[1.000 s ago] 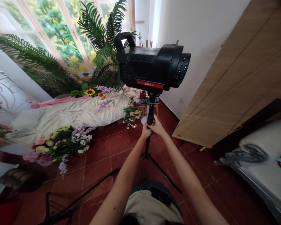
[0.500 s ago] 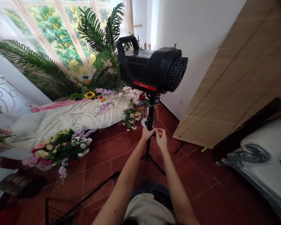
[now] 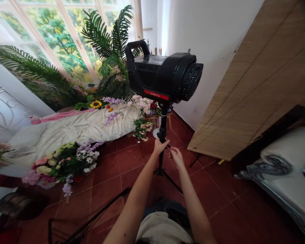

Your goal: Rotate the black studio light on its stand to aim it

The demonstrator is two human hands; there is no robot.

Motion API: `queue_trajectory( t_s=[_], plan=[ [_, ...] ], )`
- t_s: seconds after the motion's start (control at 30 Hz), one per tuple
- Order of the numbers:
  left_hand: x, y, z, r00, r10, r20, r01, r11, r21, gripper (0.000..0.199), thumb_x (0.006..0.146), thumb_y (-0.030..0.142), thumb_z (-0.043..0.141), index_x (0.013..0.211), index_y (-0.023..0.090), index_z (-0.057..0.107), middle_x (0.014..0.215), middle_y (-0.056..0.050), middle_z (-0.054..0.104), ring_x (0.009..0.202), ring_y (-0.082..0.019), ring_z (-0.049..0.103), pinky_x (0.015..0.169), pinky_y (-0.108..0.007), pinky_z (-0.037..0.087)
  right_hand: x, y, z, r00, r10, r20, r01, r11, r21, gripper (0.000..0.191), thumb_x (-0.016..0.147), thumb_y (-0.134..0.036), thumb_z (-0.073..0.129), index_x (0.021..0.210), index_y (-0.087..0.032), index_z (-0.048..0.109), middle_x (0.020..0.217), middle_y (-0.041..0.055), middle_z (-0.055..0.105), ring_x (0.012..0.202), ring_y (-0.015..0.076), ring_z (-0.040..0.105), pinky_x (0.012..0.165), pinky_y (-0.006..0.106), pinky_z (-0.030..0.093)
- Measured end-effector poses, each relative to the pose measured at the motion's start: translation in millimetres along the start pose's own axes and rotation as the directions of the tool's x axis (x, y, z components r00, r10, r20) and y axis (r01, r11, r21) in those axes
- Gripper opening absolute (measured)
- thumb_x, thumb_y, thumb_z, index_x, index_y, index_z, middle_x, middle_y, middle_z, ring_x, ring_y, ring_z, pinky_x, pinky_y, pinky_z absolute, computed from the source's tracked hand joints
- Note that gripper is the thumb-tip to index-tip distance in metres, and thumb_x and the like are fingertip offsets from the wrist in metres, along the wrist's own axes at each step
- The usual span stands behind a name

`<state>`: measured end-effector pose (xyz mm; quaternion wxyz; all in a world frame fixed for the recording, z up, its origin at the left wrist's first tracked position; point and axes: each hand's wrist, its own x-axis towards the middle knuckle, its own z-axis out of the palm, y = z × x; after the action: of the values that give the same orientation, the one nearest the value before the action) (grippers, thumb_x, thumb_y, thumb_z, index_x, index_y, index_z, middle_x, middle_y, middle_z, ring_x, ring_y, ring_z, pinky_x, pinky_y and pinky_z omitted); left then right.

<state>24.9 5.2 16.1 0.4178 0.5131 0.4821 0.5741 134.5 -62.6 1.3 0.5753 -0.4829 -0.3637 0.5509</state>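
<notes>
— Unit status?

— Lamp (image 3: 165, 76) on top of stand pole (image 3: 163, 130), upright, handle up, red "ZHEYU" band toward the camera. Tripod legs (image 3: 161, 173) spread on tile floor (image 3: 134, 157).

— Hands?

— Left hand (image 3: 159, 146): fingers closed around the pole, below the lamp. Right hand (image 3: 176, 157): off the pole, fingers (image 3: 173, 151) half-curled, gripping nothing visible, just beside a small lever (image 3: 169, 146). Contact with the lever: cannot tell.

— Done and outstanding?

— Done: lamp seated on the pole, legs spread, stand bearing the lamp upright. Outstanding: lever tightness not determinable from this view.

— Surroundings?

— Beyond the pole, rumpled white cloth (image 3: 73, 130) on the floor, with a sunflower (image 3: 96, 104) and a bouquet (image 3: 63, 166) near its edge. Palm (image 3: 112, 51) before the window. To the right, a bamboo blind (image 3: 234, 112) against the wall; below it, a white cushion (image 3: 284, 145).
</notes>
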Motion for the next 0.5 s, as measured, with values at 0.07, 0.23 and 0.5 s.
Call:
queue_trajectory(
  t_s=[0.07, 0.23, 0.5],
  plan=[
    [1, -3, 0.6, 1.0, -0.005, 0.0, 0.005, 1.0, -0.014, 0.025, 0.058, 0.031, 0.073, 0.069, 0.014, 0.058, 0.066, -0.002, 0.059, 0.055, -0.01, 0.054, 0.057, -0.023, 0.046, -2, -12, 0, 0.994, -0.109, 0.018, 0.11, 0.981, -0.16, 0.036, 0.063, -0.044, 0.067, 0.085, -0.018, 0.053, 0.057, -0.0039, 0.056, 0.051, 0.0106, 0.051, 0.05, 0.022, 0.04],
    [4, -2, 1.7, 1.0, -0.013, -0.027, 0.013, 1.0, -0.018, 0.025, 0.054, 0.027, 0.075, 0.066, 0.014, 0.057, 0.066, -0.002, 0.06, 0.058, -0.01, 0.054, 0.06, -0.024, 0.046, -15, -38, 6, 0.963, -0.25, 0.097, 0.264, 0.82, -0.508, 0.04, 0.072, -0.056, 0.058, 0.087, -0.018, 0.054, 0.069, 0.0024, 0.062, 0.061, 0.0154, 0.056, 0.058, 0.025, 0.042],
    [-2, 10, -0.5, 0.999, 0.029, 0.03, -0.029, 0.999, -0.027, 0.022, 0.059, 0.031, 0.072, 0.063, 0.014, 0.058, 0.063, -0.001, 0.058, 0.056, -0.01, 0.053, 0.059, -0.024, 0.046, -15, -41, 9, 0.97, -0.242, 0.005, 0.181, 0.714, -0.676, 0.048, 0.085, -0.061, 0.032, 0.072, -0.021, 0.054, 0.065, 0.0045, 0.062, 0.06, 0.0184, 0.055, 0.058, 0.026, 0.036]
  ],
)
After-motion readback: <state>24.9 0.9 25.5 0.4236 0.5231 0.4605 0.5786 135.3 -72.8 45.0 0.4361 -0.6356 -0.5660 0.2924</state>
